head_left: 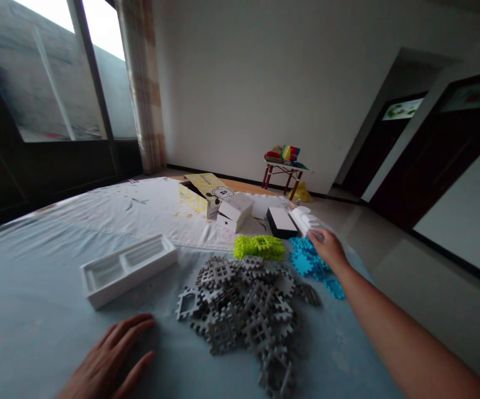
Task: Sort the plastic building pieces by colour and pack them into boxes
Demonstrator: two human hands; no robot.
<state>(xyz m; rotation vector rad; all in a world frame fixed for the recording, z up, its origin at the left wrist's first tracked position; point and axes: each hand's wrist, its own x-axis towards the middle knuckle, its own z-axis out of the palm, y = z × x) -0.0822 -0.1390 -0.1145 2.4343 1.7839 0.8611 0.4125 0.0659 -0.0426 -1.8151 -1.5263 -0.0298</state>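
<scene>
My left hand [113,357] lies open on the blue cloth, fingers stretched out, close to a white two-compartment tray [128,267]. My right arm reaches far out to the right. There my right hand [328,247] has its fingers curled at the near end of a white moulded tray [304,218], and appears to pinch its edge. Just below and left of that hand is a pile of blue interlocking plastic tiles [306,259], partly hidden by it. A large heap of grey interlocking tiles [257,297] spreads between my hands. Lime-green interlocking tiles [259,246] are stacked behind the heap.
At the far side of the cloth-covered table [27,310] stand an open yellow-and-white cartoon box [198,200], a white box [236,213] and a black-and-white box [282,223]. Beyond, a small table [283,165] holds colourful items. The table edge runs along the right.
</scene>
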